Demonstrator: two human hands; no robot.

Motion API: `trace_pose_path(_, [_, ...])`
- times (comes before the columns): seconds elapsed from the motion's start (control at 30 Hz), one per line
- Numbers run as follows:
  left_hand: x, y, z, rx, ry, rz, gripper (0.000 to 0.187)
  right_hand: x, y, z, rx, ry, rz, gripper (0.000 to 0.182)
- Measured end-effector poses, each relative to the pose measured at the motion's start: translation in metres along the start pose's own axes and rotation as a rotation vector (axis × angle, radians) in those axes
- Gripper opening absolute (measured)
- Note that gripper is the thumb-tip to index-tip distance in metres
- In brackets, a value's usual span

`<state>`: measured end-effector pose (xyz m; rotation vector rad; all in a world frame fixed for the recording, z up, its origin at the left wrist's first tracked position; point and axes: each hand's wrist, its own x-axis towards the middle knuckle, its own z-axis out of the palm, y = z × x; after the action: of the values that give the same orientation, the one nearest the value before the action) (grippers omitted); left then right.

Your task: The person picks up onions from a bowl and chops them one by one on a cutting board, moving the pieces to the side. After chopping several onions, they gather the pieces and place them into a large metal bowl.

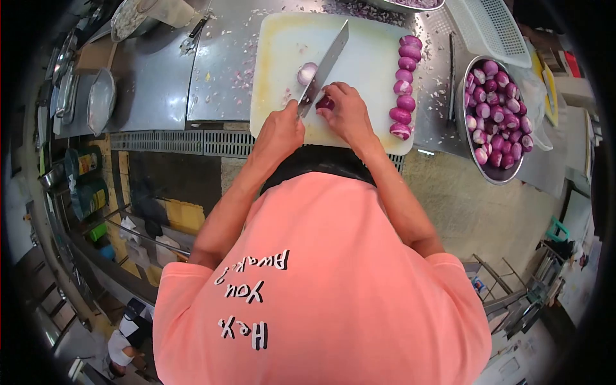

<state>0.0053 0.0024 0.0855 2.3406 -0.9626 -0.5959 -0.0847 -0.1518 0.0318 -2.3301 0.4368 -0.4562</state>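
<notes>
My left hand is closed round the handle of a broad kitchen knife, whose blade points up and to the right over a white cutting board. Just right of the blade, the curled fingers of my right hand hold a piece of red onion against the board. Left of the blade lies a pale purple onion piece, with small chopped bits near it. A row of several red onions lines the board's right side.
A metal bowl full of red onions stands to the right, below a white perforated basket. Chopped bits are scattered over the steel counter. A shallow metal dish sits at the left. Another person is at lower left.
</notes>
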Motion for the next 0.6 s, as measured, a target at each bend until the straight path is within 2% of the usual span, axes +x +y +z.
trace_pose_path(0.07, [0.003,0.003,-0.001,-0.019,-0.01,0.033,0.013,0.0,0.0,-0.002,0.017,0.075,0.008,0.022])
trace_pose_path(0.17, [-0.007,0.016,-0.016,0.057,-0.008,0.04,0.015,-0.003,0.005,0.001,0.005,0.044,0.027,0.014])
trace_pose_path(0.3, [0.002,0.018,0.0,-0.002,-0.023,0.05,0.014,-0.003,0.009,0.007,0.045,0.106,-0.005,0.01])
trace_pose_path(0.37, [0.026,0.003,0.031,0.003,0.104,0.256,0.013,-0.004,0.01,0.006,-0.003,0.08,0.019,0.011])
trace_pose_path(0.5, [0.027,0.03,0.003,-0.023,0.043,0.237,0.013,-0.004,0.014,0.007,0.038,0.15,-0.036,0.011])
trace_pose_path(0.57, [0.009,0.034,-0.008,0.035,-0.04,0.124,0.014,-0.006,0.012,0.007,0.035,0.147,-0.021,0.012])
trace_pose_path(0.6, [0.014,0.029,0.001,0.041,-0.047,0.131,0.014,-0.006,0.013,0.008,0.037,0.156,-0.014,0.012])
